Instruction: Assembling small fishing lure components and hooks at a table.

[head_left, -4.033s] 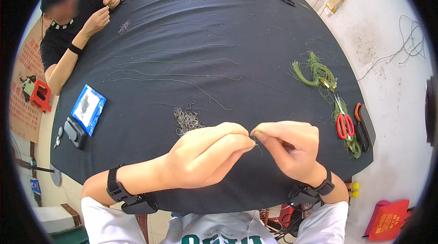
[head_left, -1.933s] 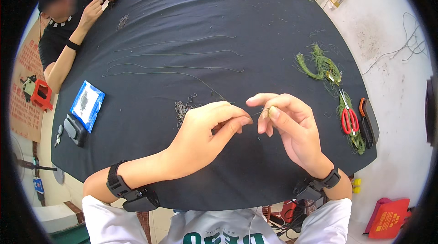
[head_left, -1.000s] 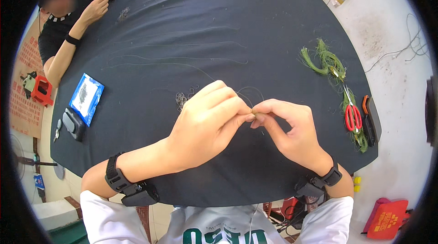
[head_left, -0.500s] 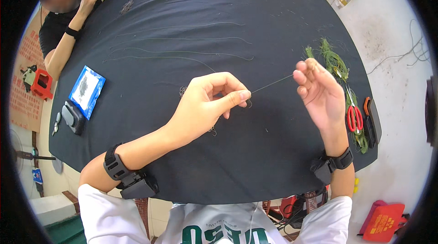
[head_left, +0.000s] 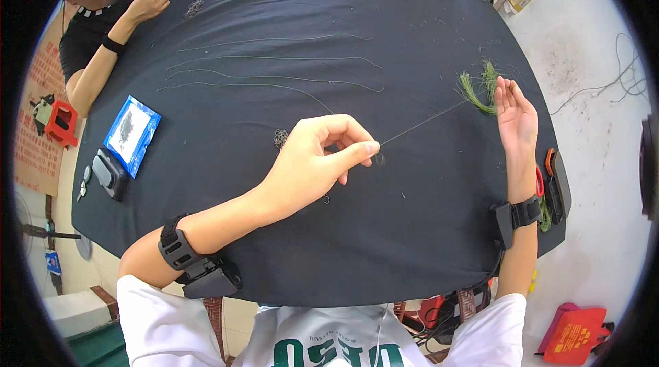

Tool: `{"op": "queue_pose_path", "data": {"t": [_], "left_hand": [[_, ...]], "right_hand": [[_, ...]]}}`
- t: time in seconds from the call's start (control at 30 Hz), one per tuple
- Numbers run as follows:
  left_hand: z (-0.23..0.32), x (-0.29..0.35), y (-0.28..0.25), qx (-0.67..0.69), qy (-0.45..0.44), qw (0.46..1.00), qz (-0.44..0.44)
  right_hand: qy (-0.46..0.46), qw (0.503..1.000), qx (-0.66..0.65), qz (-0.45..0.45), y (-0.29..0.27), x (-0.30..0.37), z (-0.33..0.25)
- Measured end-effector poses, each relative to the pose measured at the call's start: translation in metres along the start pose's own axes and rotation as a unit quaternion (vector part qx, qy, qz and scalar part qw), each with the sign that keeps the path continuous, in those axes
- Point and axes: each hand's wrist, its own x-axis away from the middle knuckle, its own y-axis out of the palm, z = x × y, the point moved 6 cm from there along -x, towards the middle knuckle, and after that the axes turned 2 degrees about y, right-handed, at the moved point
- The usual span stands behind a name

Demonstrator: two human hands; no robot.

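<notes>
My left hand is closed in a pinch over the middle of the black-covered table, thumb against forefinger. A thin fishing line runs taut from this pinch up to the right. At the fingertips of my raised right hand the line appears to end, with those fingers close together. Just under the left fingertips shows a small dark curl, too blurred to name. Behind the left hand lies a small heap of hook-like pieces, partly covered. One loose hook-shaped piece lies below that hand. Green line bundles lie beside the right hand.
Several cut lines lie stretched across the table. At left are a blue packet and a grey-black device. Red-handled scissors and an orange-black tool lie at right. Another person's hand is far left.
My right hand has moved right and slightly up, away from the left, and the visible line between them is longer. My left hand has hardly moved. The other person's hands have shifted.
</notes>
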Motion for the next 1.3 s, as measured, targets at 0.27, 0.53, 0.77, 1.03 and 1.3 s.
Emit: {"op": "queue_pose_path", "data": {"t": [0.27,0.53,0.77,1.03,1.3], "left_hand": [[0.000,0.001,0.003,-0.018,0.005,1.000,-0.009],[0.004,0.004,0.004,-0.039,0.007,0.999,0.000],[0.018,0.005,-0.009,-0.139,0.111,0.976,0.124],[0.029,0.013,-0.008,-0.249,0.255,0.924,0.134],[0.023,0.010,-0.002,-0.188,0.236,0.950,0.074]], "right_hand": [[-0.071,0.986,0.038,0.144,-0.044,-0.010,-0.021],[-0.114,0.983,0.078,0.120,-0.049,-0.013,-0.032],[-0.249,0.842,0.463,0.118,0.011,0.020,-0.042],[-0.038,0.837,0.436,-0.329,0.169,0.124,0.070],[0.080,0.881,0.341,-0.319,0.154,0.129,0.084]]}}
